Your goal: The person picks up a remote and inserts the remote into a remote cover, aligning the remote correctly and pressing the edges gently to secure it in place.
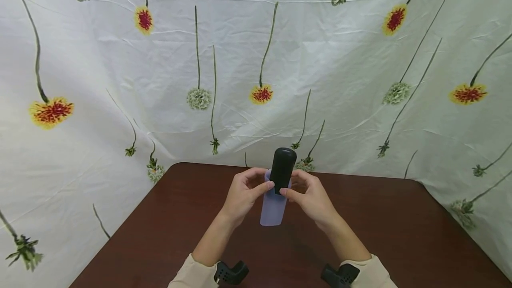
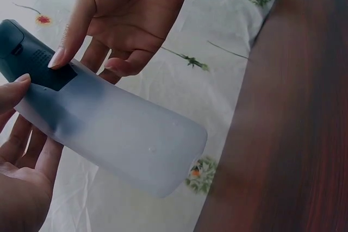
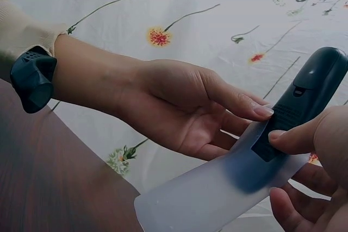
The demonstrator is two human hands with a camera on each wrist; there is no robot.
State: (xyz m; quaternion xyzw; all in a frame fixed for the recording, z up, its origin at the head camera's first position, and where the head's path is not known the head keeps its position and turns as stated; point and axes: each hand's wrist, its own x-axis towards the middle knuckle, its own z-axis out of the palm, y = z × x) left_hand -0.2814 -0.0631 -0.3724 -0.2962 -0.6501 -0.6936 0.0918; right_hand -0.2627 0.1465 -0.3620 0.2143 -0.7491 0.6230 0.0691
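A black remote control (image 1: 284,165) sits partway inside a translucent, pale bluish sleeve (image 1: 273,211), held up above the table. Its upper part sticks out of the sleeve's mouth; its lower end shows dimly through the frosted material (image 2: 81,104). My left hand (image 1: 247,194) grips from the left, thumb on the remote and fingers around the sleeve's side. From the right, my right hand (image 1: 312,197) holds it likewise, its thumb pressing low on the remote. The right wrist view shows the battery cover side of the remote (image 3: 311,82). Toward its far end the sleeve hangs flat.
A dark brown wooden table (image 1: 160,239) lies under the hands. Behind it hangs a white cloth with printed flowers (image 1: 232,57). Black wrist devices (image 1: 232,273) are strapped over the cream sleeve cuffs.
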